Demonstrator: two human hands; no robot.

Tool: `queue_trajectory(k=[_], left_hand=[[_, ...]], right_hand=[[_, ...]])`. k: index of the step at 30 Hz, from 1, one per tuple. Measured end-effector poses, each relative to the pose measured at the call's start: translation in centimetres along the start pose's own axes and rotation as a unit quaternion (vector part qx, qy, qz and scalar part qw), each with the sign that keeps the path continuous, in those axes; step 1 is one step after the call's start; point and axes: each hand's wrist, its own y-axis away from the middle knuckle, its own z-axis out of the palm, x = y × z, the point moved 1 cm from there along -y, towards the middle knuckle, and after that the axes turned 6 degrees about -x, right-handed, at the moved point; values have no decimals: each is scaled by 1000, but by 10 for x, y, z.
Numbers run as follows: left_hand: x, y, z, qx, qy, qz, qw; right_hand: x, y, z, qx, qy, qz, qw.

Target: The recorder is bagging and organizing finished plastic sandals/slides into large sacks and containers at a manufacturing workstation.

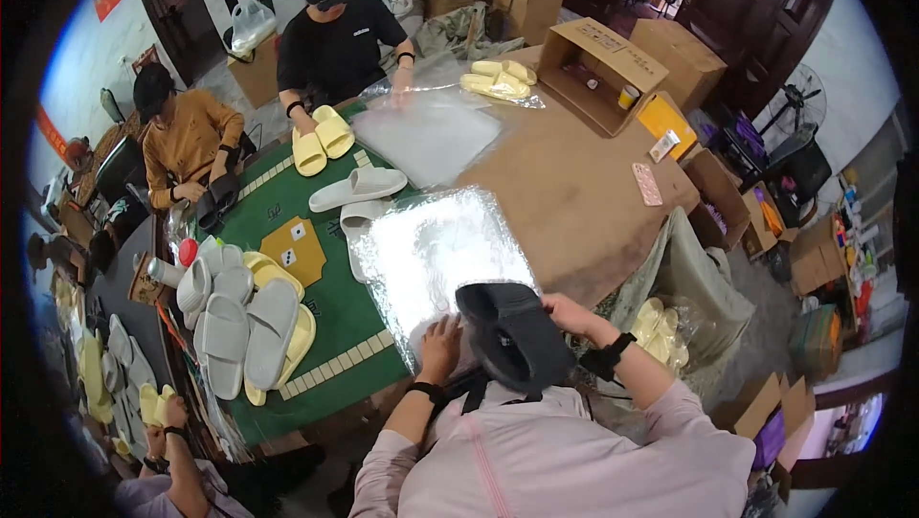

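My right hand (570,312) grips the right edge of a pair of dark grey slippers (512,331), stacked together and held just above the near table edge. My left hand (440,344) lies flat with its fingers spread on a shiny clear plastic bag (431,250), right beside the slippers. The bag is spread over the table in front of me. The slippers cover its near corner. Both my wrists wear black bands.
A green mat (325,317) holds a pile of grey and yellow slippers (244,322) at left and a grey pair (359,188) farther off. Across the table, one person holds yellow slippers (321,140) and another holds black ones. Cardboard boxes (598,73) stand at far right.
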Motion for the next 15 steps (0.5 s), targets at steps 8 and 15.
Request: queue_trajectory(k=[8, 15], left_hand=[[26, -25, -7, 48, 215, 72, 973], [34, -41, -19, 74, 343, 130, 927]], right_hand=[[56, -14, -8, -165, 96, -17, 981], [99, -29, -24, 7, 160, -84, 983]])
